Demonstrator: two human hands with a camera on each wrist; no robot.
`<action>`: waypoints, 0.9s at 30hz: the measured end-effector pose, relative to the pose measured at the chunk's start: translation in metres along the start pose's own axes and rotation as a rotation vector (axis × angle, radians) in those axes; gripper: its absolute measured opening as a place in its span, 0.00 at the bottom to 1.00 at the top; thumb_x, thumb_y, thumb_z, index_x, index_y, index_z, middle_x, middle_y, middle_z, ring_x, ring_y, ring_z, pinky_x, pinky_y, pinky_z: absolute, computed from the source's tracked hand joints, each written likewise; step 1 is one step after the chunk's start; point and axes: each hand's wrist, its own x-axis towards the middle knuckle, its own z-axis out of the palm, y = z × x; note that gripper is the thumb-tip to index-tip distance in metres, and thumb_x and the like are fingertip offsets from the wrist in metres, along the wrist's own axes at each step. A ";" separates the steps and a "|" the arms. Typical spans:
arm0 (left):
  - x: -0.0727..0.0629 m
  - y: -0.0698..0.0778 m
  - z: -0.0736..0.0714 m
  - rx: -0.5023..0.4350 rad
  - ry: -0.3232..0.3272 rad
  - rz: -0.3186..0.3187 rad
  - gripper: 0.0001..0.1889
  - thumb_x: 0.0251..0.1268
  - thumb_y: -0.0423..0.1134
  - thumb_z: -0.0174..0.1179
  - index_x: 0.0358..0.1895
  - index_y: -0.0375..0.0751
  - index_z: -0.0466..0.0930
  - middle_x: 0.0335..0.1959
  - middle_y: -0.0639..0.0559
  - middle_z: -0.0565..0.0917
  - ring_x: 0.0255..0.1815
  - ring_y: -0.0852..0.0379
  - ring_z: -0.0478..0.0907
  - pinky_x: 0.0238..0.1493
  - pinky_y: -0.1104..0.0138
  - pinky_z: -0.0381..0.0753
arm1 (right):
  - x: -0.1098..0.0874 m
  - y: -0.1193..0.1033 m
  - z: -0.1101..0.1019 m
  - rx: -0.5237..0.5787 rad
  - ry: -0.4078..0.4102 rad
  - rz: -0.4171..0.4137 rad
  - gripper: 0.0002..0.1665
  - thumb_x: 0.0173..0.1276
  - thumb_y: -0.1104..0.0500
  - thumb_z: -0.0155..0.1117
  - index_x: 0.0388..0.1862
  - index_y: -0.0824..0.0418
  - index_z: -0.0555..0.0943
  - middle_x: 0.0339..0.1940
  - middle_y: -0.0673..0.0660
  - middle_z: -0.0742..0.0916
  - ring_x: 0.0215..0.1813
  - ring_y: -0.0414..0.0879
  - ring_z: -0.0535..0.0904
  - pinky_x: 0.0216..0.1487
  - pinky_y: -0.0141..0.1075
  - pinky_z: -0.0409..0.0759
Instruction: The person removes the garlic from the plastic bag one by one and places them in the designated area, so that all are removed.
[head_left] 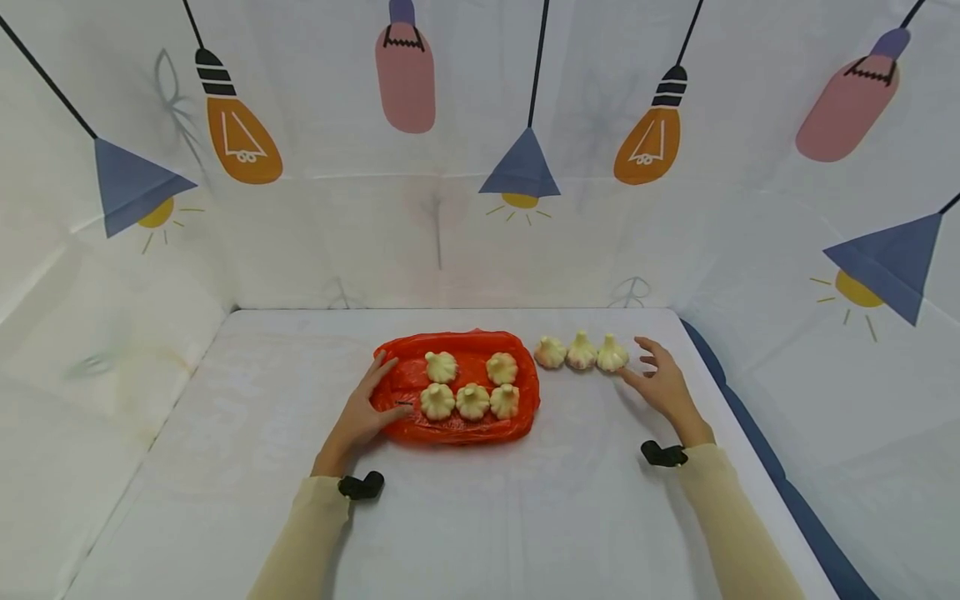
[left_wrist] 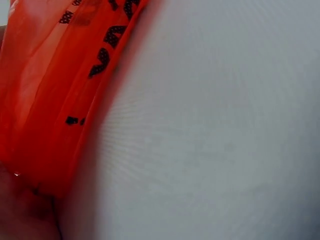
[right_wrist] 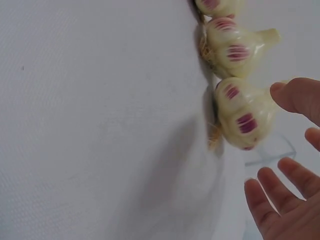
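Note:
A tray wrapped in red plastic [head_left: 408, 433] lies on the white table, with several garlic bulbs [head_left: 472, 402] standing in it in two rows. My left hand [head_left: 362, 414] grips the tray's left end, its thumb over the rim and its fingers along the upper left edge. In the left wrist view the red plastic [left_wrist: 55, 100] shows black print. Right of the tray, three garlic bulbs stand side by side in a row. By the rightmost garlic bulb [head_left: 612, 354] is my right hand [head_left: 667, 390], fingers spread and holding nothing. Purple-marked garlic [right_wrist: 245, 117] fills the right wrist view's upper right.
The white table [head_left: 225, 467] has a dark blue strip [head_left: 757, 433] along its right edge. White curtains [head_left: 337, 225] printed with lamps and bulbs enclose the back and sides. A black wrist camera [head_left: 663, 454] sits on each wrist.

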 end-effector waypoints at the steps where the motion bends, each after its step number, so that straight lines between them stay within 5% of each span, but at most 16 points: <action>1: 0.000 0.000 0.000 -0.001 -0.004 0.003 0.49 0.59 0.51 0.74 0.82 0.53 0.57 0.87 0.51 0.46 0.86 0.38 0.41 0.79 0.33 0.47 | 0.000 -0.002 0.000 -0.003 0.010 -0.006 0.46 0.71 0.55 0.70 0.80 0.66 0.59 0.78 0.73 0.66 0.73 0.72 0.68 0.68 0.64 0.74; 9: 0.000 -0.002 -0.002 -0.024 -0.009 0.034 0.47 0.61 0.49 0.73 0.82 0.51 0.59 0.86 0.51 0.52 0.86 0.38 0.42 0.80 0.33 0.47 | -0.003 -0.026 -0.002 -0.007 0.050 -0.101 0.46 0.69 0.57 0.72 0.79 0.67 0.61 0.77 0.75 0.65 0.73 0.74 0.66 0.66 0.66 0.75; 27: 0.000 -0.004 -0.002 -0.021 -0.007 0.024 0.42 0.62 0.48 0.72 0.79 0.50 0.64 0.87 0.48 0.46 0.86 0.34 0.41 0.78 0.33 0.49 | -0.006 -0.083 0.018 -0.002 -0.121 -0.165 0.54 0.64 0.52 0.76 0.81 0.63 0.57 0.83 0.72 0.54 0.83 0.69 0.49 0.73 0.71 0.62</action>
